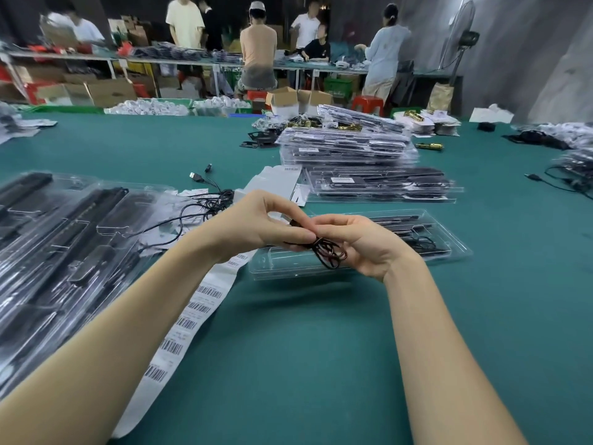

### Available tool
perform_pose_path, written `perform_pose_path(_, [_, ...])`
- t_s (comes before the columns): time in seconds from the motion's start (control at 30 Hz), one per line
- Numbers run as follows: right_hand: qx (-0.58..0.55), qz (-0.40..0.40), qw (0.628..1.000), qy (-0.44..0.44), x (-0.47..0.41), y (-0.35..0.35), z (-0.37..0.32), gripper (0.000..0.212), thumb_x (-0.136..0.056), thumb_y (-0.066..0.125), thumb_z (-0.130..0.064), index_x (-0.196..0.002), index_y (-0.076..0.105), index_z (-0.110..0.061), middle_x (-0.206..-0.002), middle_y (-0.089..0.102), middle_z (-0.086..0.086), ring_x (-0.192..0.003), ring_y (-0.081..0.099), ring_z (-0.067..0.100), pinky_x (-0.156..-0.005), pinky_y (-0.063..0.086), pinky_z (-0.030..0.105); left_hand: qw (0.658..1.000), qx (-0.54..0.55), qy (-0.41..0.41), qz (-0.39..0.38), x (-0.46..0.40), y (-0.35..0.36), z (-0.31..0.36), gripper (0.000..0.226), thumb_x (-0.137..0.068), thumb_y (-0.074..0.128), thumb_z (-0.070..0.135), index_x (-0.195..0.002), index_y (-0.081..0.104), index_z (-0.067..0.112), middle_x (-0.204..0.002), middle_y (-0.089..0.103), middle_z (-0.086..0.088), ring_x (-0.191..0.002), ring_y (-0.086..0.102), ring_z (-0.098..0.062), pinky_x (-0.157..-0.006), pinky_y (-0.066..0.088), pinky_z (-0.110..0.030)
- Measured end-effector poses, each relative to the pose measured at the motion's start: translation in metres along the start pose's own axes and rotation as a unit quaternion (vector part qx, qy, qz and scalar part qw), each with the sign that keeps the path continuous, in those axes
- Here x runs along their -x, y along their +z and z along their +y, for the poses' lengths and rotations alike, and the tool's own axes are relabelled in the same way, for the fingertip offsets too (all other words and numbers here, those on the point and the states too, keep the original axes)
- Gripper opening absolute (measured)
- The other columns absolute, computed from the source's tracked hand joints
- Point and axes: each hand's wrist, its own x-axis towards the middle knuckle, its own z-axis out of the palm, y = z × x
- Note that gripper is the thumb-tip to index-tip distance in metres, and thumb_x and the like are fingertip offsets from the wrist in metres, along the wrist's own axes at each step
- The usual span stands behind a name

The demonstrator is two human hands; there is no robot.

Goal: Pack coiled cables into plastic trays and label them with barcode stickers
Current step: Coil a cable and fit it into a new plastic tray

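Here, at a green packing table (pixel 305 348) in a busy workshop, stacks of filled clear packs (pixel 346 146) rise at the far side and a spread of more packs (pixel 64 245) lies to the left, while a person winds a black cable (pixel 330 252) into a small coil above an open plastic tray (pixel 455 248). The tray lies directly beneath and just beyond the hands, its long axis running left to right across the table, so the coil has only to go down and slightly forward; the right hand (pixel 362 242), which cradles the loops with fingers curled round them, appears the nearer to the tray's free compartment. The left hand (pixel 253 223) pinches the cable's end between thumb and fingertips, touching the right hand's fingers. A long strip of barcode stickers (pixel 179 335) trails from under the left forearm toward the near edge of the table, within easy reach of that hand; its bars are plain but the printed figures are too small to read. Loose black cables (pixel 205 200) with USB plugs lie beyond the left hand. White labels on the stacked packs are likewise illegible.
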Motion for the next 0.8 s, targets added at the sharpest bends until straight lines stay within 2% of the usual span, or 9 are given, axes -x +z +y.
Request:
perform_pose_path(0.07, [0.003,0.000,1.000,-0.001,-0.001,0.000,0.001,0.035,-0.066,0.083,-0.022,-0.099,0.078,-0.015,-0.105,0.072,0.012,-0.093,0.068,0.020,-0.065,0.052,0.022,0.998,-0.054,-0.004,0.014,0.001,0.000,0.004,0.007,-0.080,0.082,0.015,-0.085,0.081,0.019,-0.081,0.077,-0.008,-0.074,0.072,-0.014,-0.071,0.054,-0.016])
perform_pose_path(0.13, [0.008,0.002,1.000,-0.005,-0.001,0.000,-0.001,0.021,-0.073,0.081,-0.016,-0.094,0.080,-0.019,-0.098,0.074,0.006,-0.088,0.068,0.015,-0.063,0.053,0.020,0.993,-0.110,0.004,0.035,0.001,0.000,0.006,0.009,-0.079,0.084,0.016,-0.084,0.081,0.023,-0.080,0.078,-0.002,-0.079,0.075,-0.017,-0.076,0.058,-0.021])
perform_pose_path(0.2, [0.028,0.009,0.999,-0.015,-0.002,-0.002,-0.003,0.015,-0.084,0.074,-0.010,-0.092,0.081,-0.021,-0.093,0.074,0.001,-0.082,0.068,0.010,-0.072,0.054,0.019,0.980,-0.182,0.012,0.074,0.000,0.003,0.008,0.011,-0.077,0.085,0.020,-0.081,0.081,0.029,-0.078,0.077,0.005,-0.080,0.075,-0.017,-0.081,0.060,-0.029])
perform_pose_path(0.27, [0.045,0.017,0.999,-0.023,-0.001,-0.001,-0.007,0.017,-0.089,0.070,-0.008,-0.092,0.080,-0.021,-0.089,0.073,-0.002,-0.077,0.065,0.006,-0.073,0.053,0.019,0.959,-0.251,0.029,0.126,-0.002,0.006,0.011,0.015,-0.074,0.085,0.022,-0.076,0.081,0.036,-0.067,0.073,0.010,-0.069,0.071,-0.011,-0.069,0.057,-0.024])
perform_pose_path(0.33, [0.057,0.024,0.998,-0.032,0.000,0.000,-0.010,0.018,-0.090,0.069,-0.007,-0.090,0.080,-0.021,-0.085,0.072,-0.005,-0.072,0.063,0.003,-0.071,0.052,0.017,0.942,-0.288,0.045,0.166,-0.003,0.011,0.012,0.018,-0.073,0.085,0.019,-0.073,0.081,0.036,-0.059,0.069,0.012,-0.060,0.065,-0.007,-0.057,0.047,-0.012])
perform_pose_path(0.43, [0.048,0.033,0.997,-0.049,-0.001,0.003,-0.009,0.018,-0.087,0.072,-0.004,-0.094,0.079,-0.020,-0.086,0.073,-0.007,-0.074,0.064,0.004,-0.072,0.054,0.018,0.921,-0.327,0.075,0.198,-0.003,0.015,0.011,0.015,-0.076,0.081,0.013,-0.077,0.082,0.027,-0.068,0.073,0.010,-0.065,0.065,-0.003,-0.064,0.044,-0.006])
perform_pose_path(0.6, [0.008,0.049,0.998,-0.043,-0.002,0.002,-0.003,0.012,-0.087,0.074,-0.007,-0.093,0.075,-0.017,-0.080,0.071,-0.006,-0.072,0.064,0.007,-0.071,0.054,0.020,0.899,-0.352,0.146,0.216,-0.001,0.014,0.013,0.011,-0.076,0.080,0.008,-0.080,0.077,0.018,-0.073,0.071,0.005,-0.071,0.063,-0.012,-0.077,0.053,-0.030])
perform_pose_path(0.67, [0.011,0.047,0.998,-0.042,-0.001,0.000,0.000,0.011,-0.087,0.074,-0.007,-0.092,0.074,-0.017,-0.081,0.072,-0.006,-0.075,0.066,0.009,-0.069,0.054,0.020,0.891,-0.361,0.163,0.221,-0.003,0.012,0.012,0.014,-0.077,0.078,0.007,-0.086,0.077,0.018,-0.075,0.071,0.004,-0.073,0.063,-0.016,-0.077,0.054,-0.034])
perform_pose_path(0.8, [0.005,0.026,0.998,-0.050,0.001,0.000,0.002,0.015,-0.085,0.075,-0.005,-0.084,0.076,-0.020,-0.084,0.073,-0.003,-0.082,0.072,0.012,-0.069,0.055,0.019,0.884,-0.374,0.168,0.224,-0.007,0.015,-0.005,0.034,-0.080,0.077,0.001,-0.111,0.077,0.014,-0.090,0.070,-0.007,-0.083,0.065,-0.025,-0.081,0.052,-0.035])
